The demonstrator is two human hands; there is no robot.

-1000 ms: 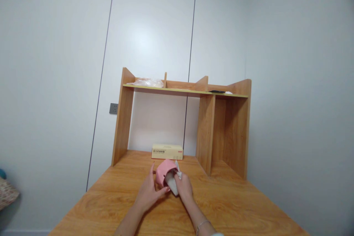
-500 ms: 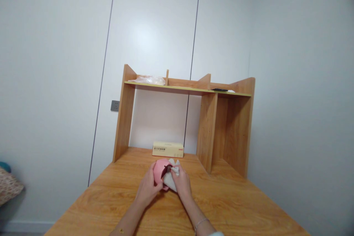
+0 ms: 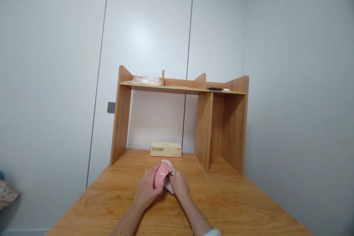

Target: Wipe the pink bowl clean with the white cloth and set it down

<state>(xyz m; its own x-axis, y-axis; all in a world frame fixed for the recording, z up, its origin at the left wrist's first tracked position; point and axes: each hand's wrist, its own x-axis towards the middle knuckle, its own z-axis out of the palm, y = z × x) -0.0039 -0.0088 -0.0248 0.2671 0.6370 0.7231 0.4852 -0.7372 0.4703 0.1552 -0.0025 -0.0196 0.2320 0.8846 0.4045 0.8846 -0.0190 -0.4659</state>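
My left hand point(image 3: 147, 188) wraps round the left side of a glossy pink hollow object point(image 3: 161, 174), whose exact kind I cannot make out. Its opening faces right, toward my right hand point(image 3: 179, 184). That hand is closed on a pale grey-white cloth point(image 3: 169, 186), with the fingers at the opening's edge. Part of the cloth also shows behind and above the pink object. The right fingertips are hidden in the cloth and the opening. Both hands are just above the wooden desk.
Behind my hands a cream box point(image 3: 166, 150) with dark lettering lies on the wooden desk point(image 3: 221, 206). A wooden shelf unit point(image 3: 204, 132) stands at the back, with a clear plastic bag point(image 3: 146, 80) and a flat black item point(image 3: 215, 89) on top. A wall socket point(image 3: 111, 107) is at left.
The pink object has tilted, so less of its dark inside shows. My right hand has pushed the cloth in closer to the opening. The view has shifted slightly.
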